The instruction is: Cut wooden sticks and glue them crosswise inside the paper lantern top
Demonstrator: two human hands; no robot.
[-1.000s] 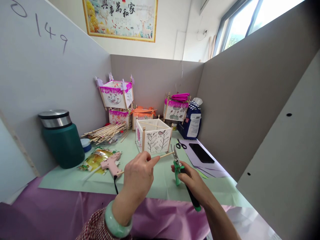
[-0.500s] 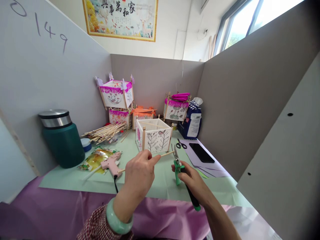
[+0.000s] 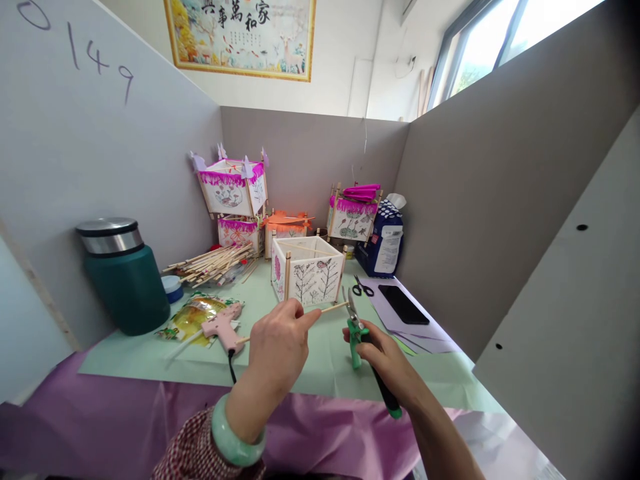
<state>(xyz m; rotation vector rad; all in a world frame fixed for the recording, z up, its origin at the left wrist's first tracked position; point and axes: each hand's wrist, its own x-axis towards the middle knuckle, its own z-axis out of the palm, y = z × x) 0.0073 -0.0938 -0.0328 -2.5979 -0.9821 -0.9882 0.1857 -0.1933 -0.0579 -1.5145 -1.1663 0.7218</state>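
A thin wooden stick (image 3: 334,307) is gripped in my left hand (image 3: 280,340), index finger stretched along it; its other end pokes out on the left by the glue gun. My right hand (image 3: 383,357) is closed around green-and-black pruning shears (image 3: 356,333). Their blades stand apart, with the stick's right tip at them. Just beyond my hands is a white paper lantern box (image 3: 315,280) with wooden corner posts and drawn plants. The pink hot glue gun (image 3: 224,327) lies left of my left hand, on a shiny patterned packet (image 3: 193,317).
Black scissors (image 3: 363,288) and a phone (image 3: 403,305) on purple paper (image 3: 430,339) lie to the right. A green flask (image 3: 127,280) and a pile of sticks (image 3: 215,265) are at left. Decorated lanterns (image 3: 233,190) and a tissue pack (image 3: 381,243) stand behind, between grey partitions (image 3: 310,153).
Almost nothing differs; the view has shifted very slightly. Both hands, the stick and the shears keep their places.
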